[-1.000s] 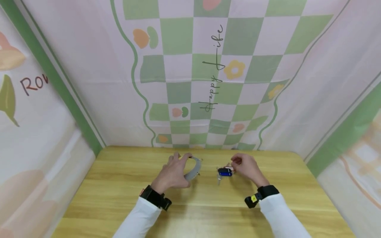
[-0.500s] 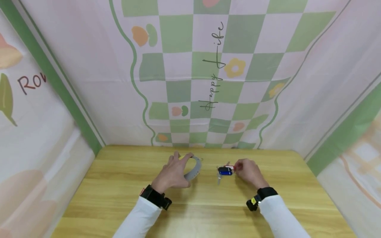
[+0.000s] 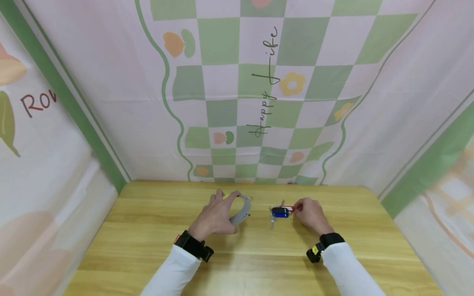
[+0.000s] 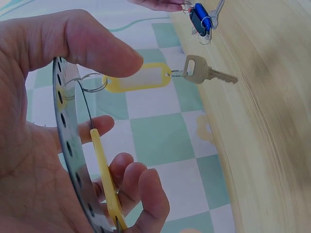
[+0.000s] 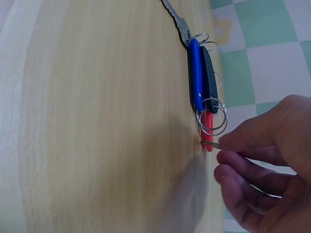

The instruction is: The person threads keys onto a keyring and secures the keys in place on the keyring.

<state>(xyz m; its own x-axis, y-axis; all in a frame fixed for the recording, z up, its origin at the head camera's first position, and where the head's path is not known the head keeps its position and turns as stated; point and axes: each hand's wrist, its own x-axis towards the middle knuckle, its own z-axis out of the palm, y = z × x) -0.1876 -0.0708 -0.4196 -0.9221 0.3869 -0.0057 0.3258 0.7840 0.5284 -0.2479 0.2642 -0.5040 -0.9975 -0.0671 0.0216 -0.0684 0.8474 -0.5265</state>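
Note:
My left hand (image 3: 216, 213) holds a flat grey metal ring (image 3: 242, 211) with holes along its band, thumb on one side and fingers on the other. From it hang a yellow key tag (image 4: 146, 77) with a key (image 4: 196, 70) and a second yellow tag (image 4: 106, 177), seen edge-on. On the table, my right hand (image 3: 311, 213) pinches the small metal split ring of a red key tag (image 5: 209, 128) between thumb and fingertips. Beside the red tag lie a blue key tag (image 5: 196, 73) and a black key tag (image 5: 209, 80), with keys (image 5: 182, 30) attached.
The wooden table (image 3: 259, 267) ends at the back against a hanging cloth (image 3: 222, 111) with green checks. More patterned cloth (image 3: 437, 156) closes in both sides. A black wrist strap with a camera (image 3: 190, 246) sits on each wrist.
My right hand has come down to the right end of the key tags and taken hold of the red tag's ring. The red tag has slid slightly right. My left hand stays put.

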